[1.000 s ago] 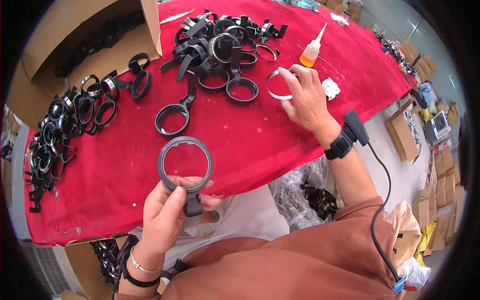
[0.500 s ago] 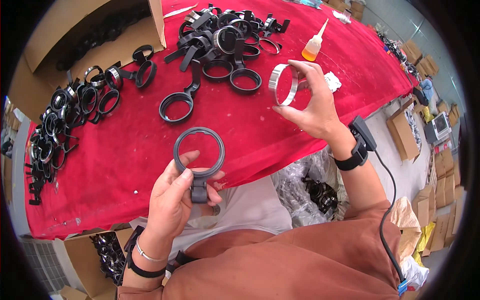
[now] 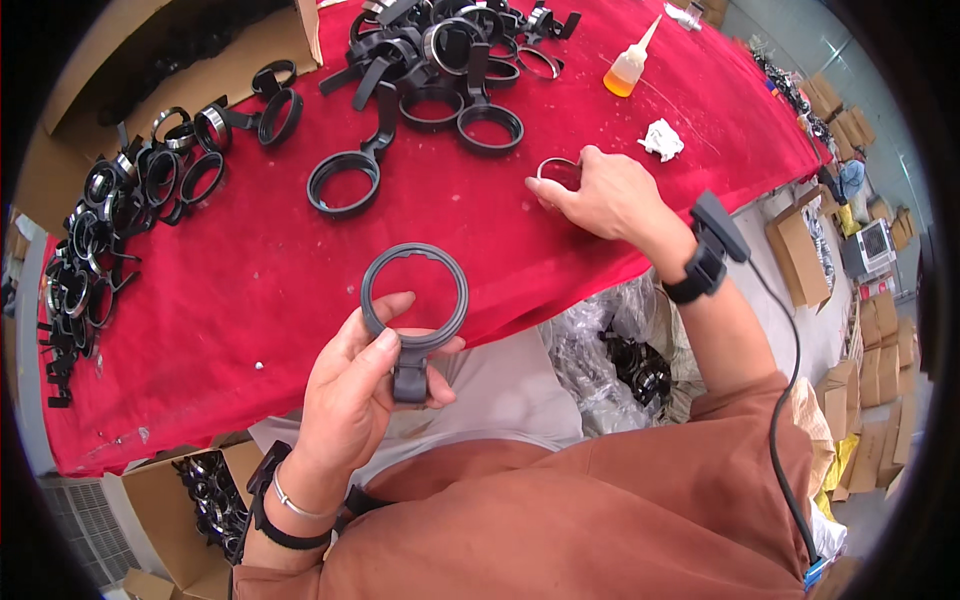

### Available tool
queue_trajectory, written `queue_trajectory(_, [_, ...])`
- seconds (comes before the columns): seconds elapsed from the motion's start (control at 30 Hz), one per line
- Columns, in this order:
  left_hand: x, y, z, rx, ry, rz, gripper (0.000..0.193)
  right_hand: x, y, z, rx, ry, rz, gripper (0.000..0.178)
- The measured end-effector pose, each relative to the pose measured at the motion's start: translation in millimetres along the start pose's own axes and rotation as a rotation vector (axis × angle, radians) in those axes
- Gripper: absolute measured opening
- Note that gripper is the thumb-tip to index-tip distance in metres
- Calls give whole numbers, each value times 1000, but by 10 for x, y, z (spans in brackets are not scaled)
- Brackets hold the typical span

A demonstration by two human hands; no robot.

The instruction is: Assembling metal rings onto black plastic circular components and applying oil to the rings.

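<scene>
My left hand (image 3: 345,385) grips a black plastic ring with a short stem (image 3: 462,300), the thumb and fingers closed round its lower part. The round frame stands upright, facing me, over the near edge of the red cloth. Farther off to the right, my right hand (image 3: 612,192) is turned palm down, thumb and fingers on a shiny metal ring (image 3: 541,168) low at the cloth. Part of that ring is hidden by the fingers. A single black ring with a bent arm (image 3: 316,190) lies on the cloth between the hands and the heap.
A heap of black ring holders (image 3: 430,50) lies at the back, another pile (image 3: 100,240) along the left. A cardboard box (image 3: 300,40) stands back left. Beyond my right hand are a glue bottle (image 3: 624,75) with orange liquid and crumpled white paper (image 3: 662,140).
My right hand has turned over and lowered the metal ring toward the cloth. My left hand keeps its hold on the black ring and has shifted slightly right. The view has tilted a little.
</scene>
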State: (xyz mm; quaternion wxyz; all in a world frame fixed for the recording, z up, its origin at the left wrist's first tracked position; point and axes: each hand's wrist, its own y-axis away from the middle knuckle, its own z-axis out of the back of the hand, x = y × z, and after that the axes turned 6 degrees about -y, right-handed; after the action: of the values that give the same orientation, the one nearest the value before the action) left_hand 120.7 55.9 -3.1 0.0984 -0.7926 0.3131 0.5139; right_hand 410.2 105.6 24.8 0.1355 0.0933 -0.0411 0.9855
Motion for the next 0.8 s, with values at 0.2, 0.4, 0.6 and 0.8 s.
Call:
queue_trajectory(0.2, [74,21,22,29,58,13,49,-285,-281,171,86,-115,349,65])
queue_trajectory(0.4, [78,-9,56,49,119,21,49,-331,-260,257,353,2,675,79])
queue_trajectory(0.6, [18,-16,-11,-15,43,20,51,-165,-242,294,423,-14,648,71])
queue_trajectory(0.8, [-49,-112,-63,-42,6,-69,52,430,436,391,170,-543,586,75])
